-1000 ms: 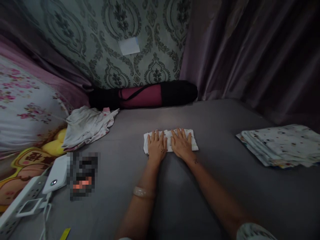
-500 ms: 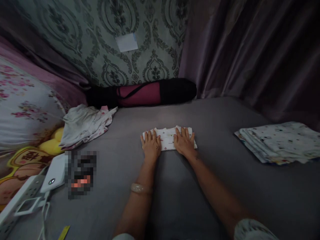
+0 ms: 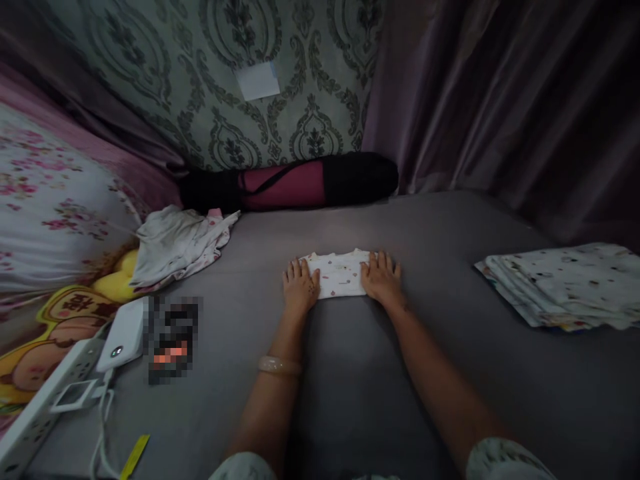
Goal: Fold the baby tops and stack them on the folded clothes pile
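While the left hand (image 3: 300,287) lies palm-down, fingers spread, on one end of a folded printed garment (image 3: 341,277), the right hand (image 3: 383,277) rests likewise on its other end, both arms (image 3: 435,373) reaching forward. The garment lies flat on the grey bedsheet (image 3: 360,373). A pale bangle (image 3: 279,365) circles the left wrist side. Well to the right sits a stack of folded cloths (image 3: 570,280); leftward lie rumpled clothes (image 3: 180,243), a white power bank (image 3: 125,330) and a power strip (image 3: 25,437). Beyond, a black-and-maroon bag (image 3: 285,185) lies along the wallpapered wall (image 3: 325,80).
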Demonstrator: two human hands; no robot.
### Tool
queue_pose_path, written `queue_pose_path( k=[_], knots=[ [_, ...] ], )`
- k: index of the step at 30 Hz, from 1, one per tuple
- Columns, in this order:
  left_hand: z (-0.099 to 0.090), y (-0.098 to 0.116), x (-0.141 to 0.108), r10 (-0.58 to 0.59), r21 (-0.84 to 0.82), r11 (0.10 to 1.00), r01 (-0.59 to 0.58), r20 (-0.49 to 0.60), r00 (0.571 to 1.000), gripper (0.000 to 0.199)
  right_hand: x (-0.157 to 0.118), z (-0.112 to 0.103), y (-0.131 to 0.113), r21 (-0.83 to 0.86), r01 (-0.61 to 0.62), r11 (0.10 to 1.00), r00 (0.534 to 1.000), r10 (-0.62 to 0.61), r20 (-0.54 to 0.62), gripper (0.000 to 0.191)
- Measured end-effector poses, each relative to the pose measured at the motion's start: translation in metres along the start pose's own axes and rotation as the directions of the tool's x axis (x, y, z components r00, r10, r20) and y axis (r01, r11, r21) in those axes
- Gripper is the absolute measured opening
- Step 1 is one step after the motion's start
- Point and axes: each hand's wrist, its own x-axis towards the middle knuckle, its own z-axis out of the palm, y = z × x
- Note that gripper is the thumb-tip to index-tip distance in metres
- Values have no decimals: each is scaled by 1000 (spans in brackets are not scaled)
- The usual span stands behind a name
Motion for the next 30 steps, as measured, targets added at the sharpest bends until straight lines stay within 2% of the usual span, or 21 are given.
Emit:
queue_pose_path(
  k=[5, 8, 10, 14, 18, 21, 23, 30],
  knots=[
    [-4, -9, 11, 7, -25, 1000, -6, 43, 999, 63, 6, -2, 5, 16, 50, 999, 995, -49, -90, 51],
    [-17, -23, 33, 82, -41, 996, -78, 103, 991, 54, 11, -7, 11, 31, 110, 993, 987, -106, -118, 42],
    [-29, -31, 51, 154, -47, 988, -148, 218, 964, 47, 14, -9, 14, 43, 142, 989, 984, -137, -112, 39],
    [-50, -40, 86, 251, -105, 968, -227, 427, 869, 46, 20, -11, 18, 53, 169, 984, 981, -162, -111, 40],
    [-56, -40, 103, 246, -216, 964, -154, 517, 820, 53, 25, -12, 20, 83, 141, 986, 985, -131, -114, 48],
    [-54, -39, 108, 234, -249, 963, -103, 583, 778, 45, 27, -14, 22, 101, 139, 985, 987, -129, -96, 47],
    [-53, -38, 107, 249, -274, 957, -98, 595, 765, 38, 28, -15, 22, 101, 132, 986, 989, -124, -83, 45],
    [-63, -39, 98, 345, -342, 918, -201, 439, 830, 30, 36, -14, 26, 198, 61, 978, 996, -45, -81, 41]
  ],
)
